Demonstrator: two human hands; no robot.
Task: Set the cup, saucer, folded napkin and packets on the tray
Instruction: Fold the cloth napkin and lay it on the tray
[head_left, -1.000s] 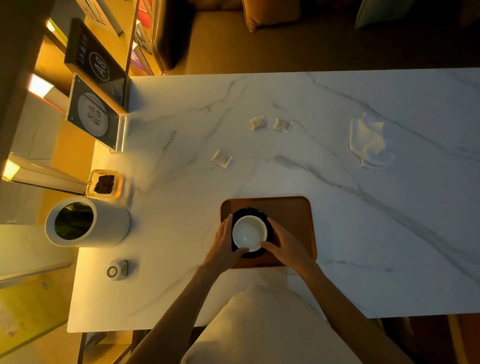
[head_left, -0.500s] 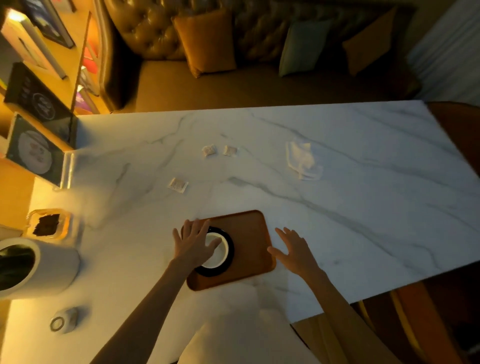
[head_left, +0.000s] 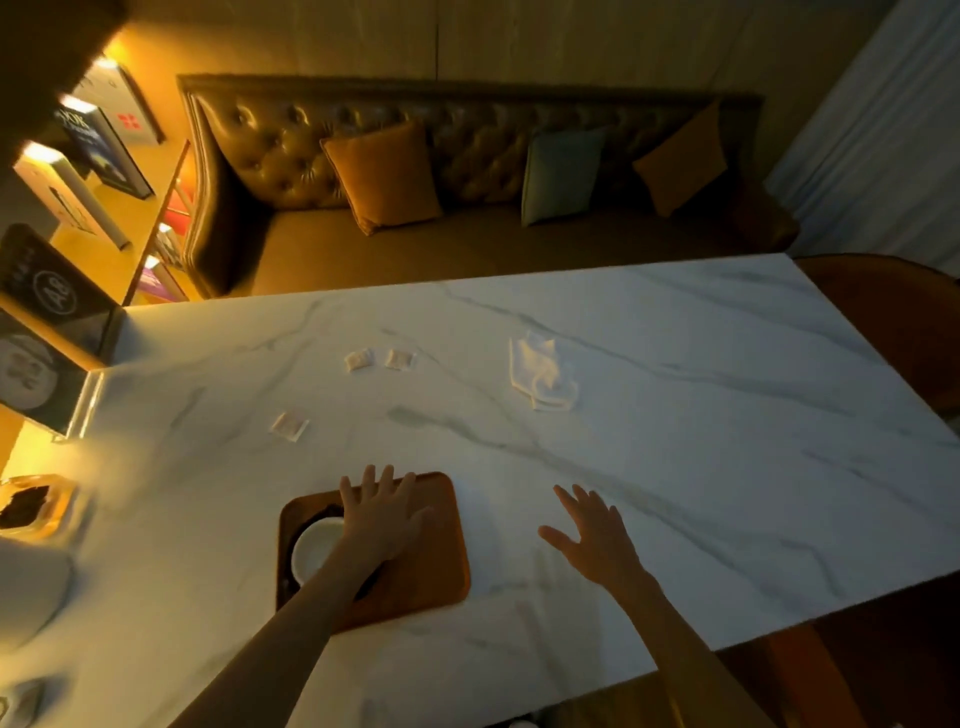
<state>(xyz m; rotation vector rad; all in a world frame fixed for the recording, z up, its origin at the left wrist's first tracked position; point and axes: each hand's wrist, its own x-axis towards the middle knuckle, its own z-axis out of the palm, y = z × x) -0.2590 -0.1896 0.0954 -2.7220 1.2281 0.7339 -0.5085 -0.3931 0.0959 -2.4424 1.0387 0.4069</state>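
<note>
I see the white round cup on its black saucer, in the brown wooden tray at the marble table's near edge. My left hand spreads flat above the tray, and my right hand is splayed and empty beside it. The crumpled white napkin and three small paper packets lie mid-table.

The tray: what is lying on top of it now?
On the tray sits the white cup on a dark saucer. The left hand, open, covers part of both.

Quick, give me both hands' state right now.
Left hand: open, fingers spread, empty, over the tray.
Right hand: open, fingers spread, empty, over the table.
</note>
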